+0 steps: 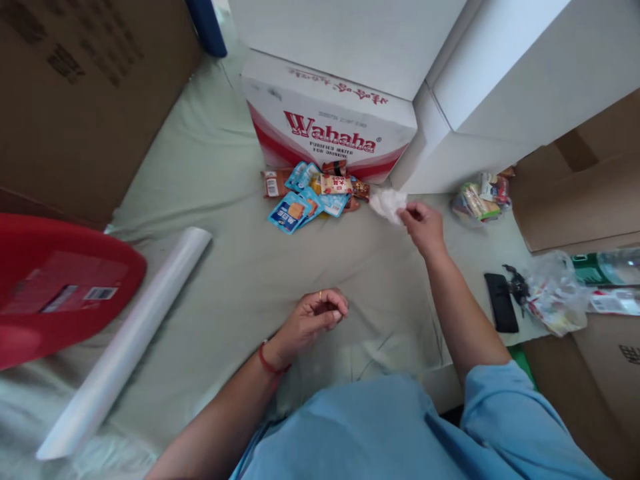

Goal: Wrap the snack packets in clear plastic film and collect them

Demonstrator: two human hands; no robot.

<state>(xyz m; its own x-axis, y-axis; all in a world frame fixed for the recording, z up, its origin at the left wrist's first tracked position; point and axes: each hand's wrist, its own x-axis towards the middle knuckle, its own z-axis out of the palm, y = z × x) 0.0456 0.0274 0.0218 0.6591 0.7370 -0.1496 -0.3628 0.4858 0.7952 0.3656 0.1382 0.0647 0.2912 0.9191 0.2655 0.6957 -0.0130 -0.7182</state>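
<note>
My right hand [424,225] reaches forward and pinches a crumpled white wad [388,203], plastic or tissue, just above the pale green sheet [240,267]. To the left of the wad lies a heap of small snack packets [314,192], blue and red, against a white and red Wahaha carton [325,127]. My left hand [315,319] rests near me on the sheet with its fingers curled in; whether it holds anything is hidden. It wears a ring and a red wrist string.
A white roll [130,340] lies diagonally at left beside a red plastic basket [55,287]. At right are a clear bag of snacks [481,197], a black phone [501,301], keys, another clear bag [555,297] and a bottle [607,267]. Cardboard and white boxes ring the area.
</note>
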